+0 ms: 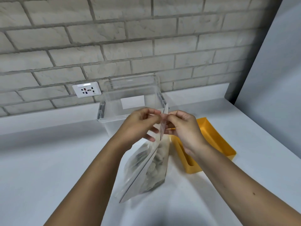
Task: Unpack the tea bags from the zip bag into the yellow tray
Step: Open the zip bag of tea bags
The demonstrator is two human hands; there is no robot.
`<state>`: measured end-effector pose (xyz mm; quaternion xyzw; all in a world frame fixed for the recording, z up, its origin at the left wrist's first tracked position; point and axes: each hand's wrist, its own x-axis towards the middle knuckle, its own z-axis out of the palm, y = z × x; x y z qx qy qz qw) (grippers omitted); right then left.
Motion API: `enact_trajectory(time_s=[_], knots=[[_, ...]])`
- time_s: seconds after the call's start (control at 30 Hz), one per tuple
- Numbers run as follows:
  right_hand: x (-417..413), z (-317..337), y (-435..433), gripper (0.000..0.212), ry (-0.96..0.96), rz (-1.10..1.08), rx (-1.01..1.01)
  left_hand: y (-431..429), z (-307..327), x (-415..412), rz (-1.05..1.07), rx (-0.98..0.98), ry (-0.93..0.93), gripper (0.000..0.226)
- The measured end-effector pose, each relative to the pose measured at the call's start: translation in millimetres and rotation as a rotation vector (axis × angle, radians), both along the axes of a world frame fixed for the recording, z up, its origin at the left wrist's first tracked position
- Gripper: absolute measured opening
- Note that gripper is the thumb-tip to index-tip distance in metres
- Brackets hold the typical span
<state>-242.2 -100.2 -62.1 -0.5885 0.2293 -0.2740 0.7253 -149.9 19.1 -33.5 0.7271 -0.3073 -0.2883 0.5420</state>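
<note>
A clear zip bag (146, 170) stands upright on the white counter, filled with pale tea bags (154, 163) seen through the plastic. My left hand (138, 126) pinches the left side of the bag's top edge. On the other side of that edge, my right hand (184, 128) pinches it, the two hands close together. The yellow tray (213, 141) sits on the counter just right of the bag, partly hidden behind my right hand and wrist; what shows of its inside holds nothing.
A clear plastic storage box (132, 98) stands behind the hands against the brick wall. A white wall socket (86, 91) is at the back left. The white counter (48, 160) stretches left, and a pale panel (276, 62) rises at the right.
</note>
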Motion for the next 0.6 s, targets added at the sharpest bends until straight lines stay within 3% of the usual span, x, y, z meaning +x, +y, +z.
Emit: enact_trajectory(time_s=[0.2,0.37,0.6], knots=[[1.6,-2.4,1.1,0.011,-0.019,0.039,-0.117,-14.2,-2.1,-0.3,0.151,-0.067,-0.041,0.015],[1.4,-7.9,-2.8,0.014,-0.005,0.092,-0.098,-11.5,-6.7,2.4,0.236,-0.089,-0.007,0.018],[1.8,-7.0,-1.3,0.008,-0.029,0.010,-0.168,-11.0,-10.5,-7.9,0.290,-0.140,-0.040,0.013]])
